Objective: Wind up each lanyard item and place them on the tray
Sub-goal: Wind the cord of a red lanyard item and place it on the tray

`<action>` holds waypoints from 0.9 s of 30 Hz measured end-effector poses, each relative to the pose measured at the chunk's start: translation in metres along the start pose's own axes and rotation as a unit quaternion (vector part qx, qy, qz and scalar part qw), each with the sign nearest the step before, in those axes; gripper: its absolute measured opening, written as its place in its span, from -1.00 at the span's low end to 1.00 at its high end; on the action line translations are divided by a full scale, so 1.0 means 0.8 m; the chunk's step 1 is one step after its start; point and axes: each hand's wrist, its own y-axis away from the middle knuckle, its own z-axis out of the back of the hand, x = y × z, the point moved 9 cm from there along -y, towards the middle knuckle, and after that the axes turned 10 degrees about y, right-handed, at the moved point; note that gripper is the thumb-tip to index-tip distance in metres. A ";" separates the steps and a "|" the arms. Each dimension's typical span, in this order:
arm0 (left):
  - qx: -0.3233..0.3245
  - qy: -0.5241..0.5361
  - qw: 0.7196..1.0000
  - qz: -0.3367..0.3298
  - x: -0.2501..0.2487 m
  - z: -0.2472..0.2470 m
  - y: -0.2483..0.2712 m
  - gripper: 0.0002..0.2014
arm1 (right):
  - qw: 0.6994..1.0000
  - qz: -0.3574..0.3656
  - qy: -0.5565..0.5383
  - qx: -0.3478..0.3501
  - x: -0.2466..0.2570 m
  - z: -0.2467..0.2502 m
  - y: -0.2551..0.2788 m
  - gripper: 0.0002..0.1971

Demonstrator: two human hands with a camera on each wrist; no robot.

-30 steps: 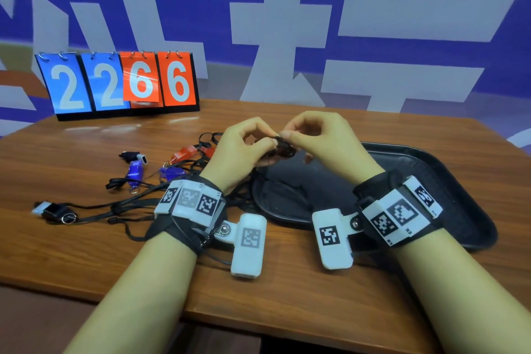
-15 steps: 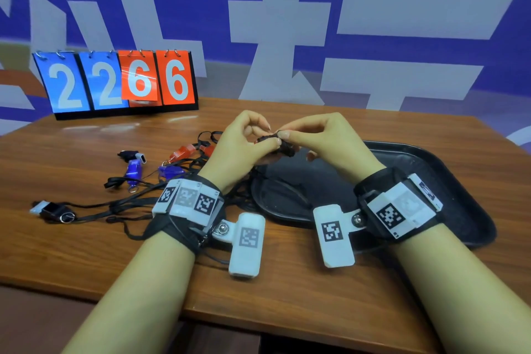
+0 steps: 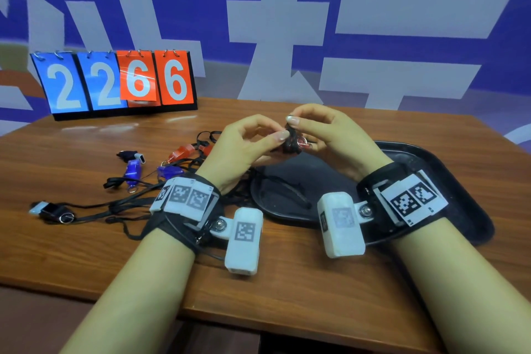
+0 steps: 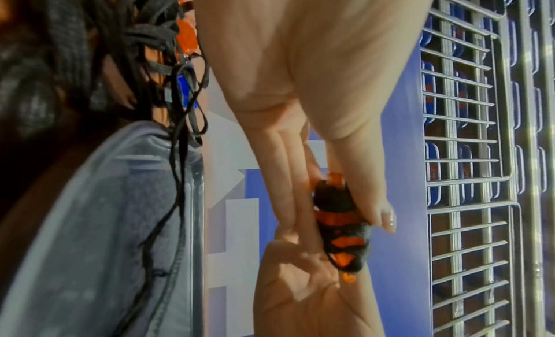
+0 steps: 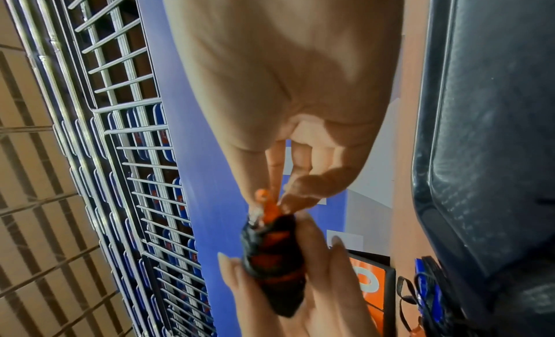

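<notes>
Orange whistle point(image 4: 340, 220) cord-wrapped in wrist views, dark lump point(image 3: 291, 139) overhead

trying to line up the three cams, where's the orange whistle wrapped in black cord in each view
Head: wrapped whistle at upper centre, pinched between left hand and right hand, above the black tray.
Left wrist: lower centre-right, under the thumb.
Right wrist: lower centre, between both hands' fingers.
Shared landmark: the tray, grey at lower left in the left wrist view, dark at right in the right wrist view.
</notes>
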 end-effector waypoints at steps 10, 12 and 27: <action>-0.074 0.051 0.996 -0.029 -0.005 0.016 -0.001 -0.81 | 0.997 -0.019 -0.074 0.008 -0.016 -0.010 -0.006 -0.88; -0.100 0.047 0.993 -0.036 -0.005 0.024 -0.001 -0.80 | 0.998 -0.025 -0.055 0.005 -0.019 -0.009 -0.005 -0.88; -0.169 -0.042 0.985 -0.003 0.000 0.038 -0.012 -0.83 | 0.996 -0.084 -0.022 -0.037 -0.031 0.022 -0.008 -0.74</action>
